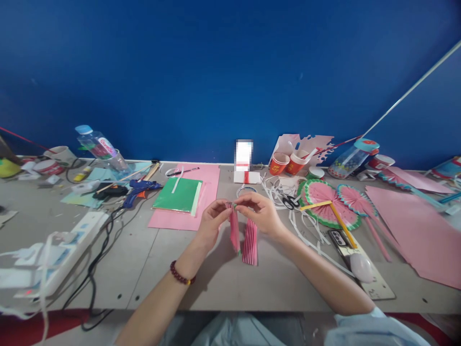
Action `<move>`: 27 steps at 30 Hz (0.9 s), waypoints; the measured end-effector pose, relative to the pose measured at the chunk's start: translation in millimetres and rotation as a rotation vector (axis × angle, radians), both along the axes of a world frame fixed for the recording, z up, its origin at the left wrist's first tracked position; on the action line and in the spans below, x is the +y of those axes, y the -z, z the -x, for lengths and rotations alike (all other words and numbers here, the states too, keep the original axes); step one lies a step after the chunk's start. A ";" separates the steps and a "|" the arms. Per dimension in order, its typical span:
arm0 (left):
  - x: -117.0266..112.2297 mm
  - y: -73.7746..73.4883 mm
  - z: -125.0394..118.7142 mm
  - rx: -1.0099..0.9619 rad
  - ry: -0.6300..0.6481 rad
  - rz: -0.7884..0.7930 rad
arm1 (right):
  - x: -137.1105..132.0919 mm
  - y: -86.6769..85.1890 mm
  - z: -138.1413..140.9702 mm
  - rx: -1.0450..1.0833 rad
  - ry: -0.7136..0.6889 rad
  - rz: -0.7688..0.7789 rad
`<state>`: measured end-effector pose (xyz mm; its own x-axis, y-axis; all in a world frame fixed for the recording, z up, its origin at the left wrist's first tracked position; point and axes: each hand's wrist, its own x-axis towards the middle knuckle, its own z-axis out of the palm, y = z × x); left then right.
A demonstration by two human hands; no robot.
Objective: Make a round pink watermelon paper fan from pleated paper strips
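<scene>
Both my hands meet over the middle of the grey table (151, 269). My left hand (212, 220) and my right hand (260, 214) pinch the top of a pleated pink paper strip (245, 238). The folded paper hangs down in two bundles, one by each hand, with a thin green edge at the top. My fingers are closed on the fold. A dark red bead bracelet (181, 275) sits on my left wrist.
Green paper (178, 195) lies on a pink sheet (196, 192) behind my hands. A blue glue gun (139, 190), cables and a power strip (54, 254) lie left. Watermelon paper fans (326, 202), scissors (289, 202), red cups (286, 163) and large pink sheets (418, 230) lie right.
</scene>
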<state>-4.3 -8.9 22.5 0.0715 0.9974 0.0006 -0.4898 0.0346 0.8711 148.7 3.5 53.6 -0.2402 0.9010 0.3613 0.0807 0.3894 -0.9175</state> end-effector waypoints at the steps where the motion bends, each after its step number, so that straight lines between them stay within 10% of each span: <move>1: -0.3 -0.8 -0.1 0.001 -0.008 -0.001 | -0.3 -0.7 0.3 0.003 -0.001 0.005; 27: -0.6 -4.0 0.9 0.062 0.000 0.021 | 0.8 -2.2 -1.9 -0.017 -0.047 -0.023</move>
<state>-5.2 -9.4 26.5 0.0703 0.9972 -0.0244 -0.4346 0.0527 0.8991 150.6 4.4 55.8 -0.2884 0.8801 0.3772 0.0775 0.4141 -0.9069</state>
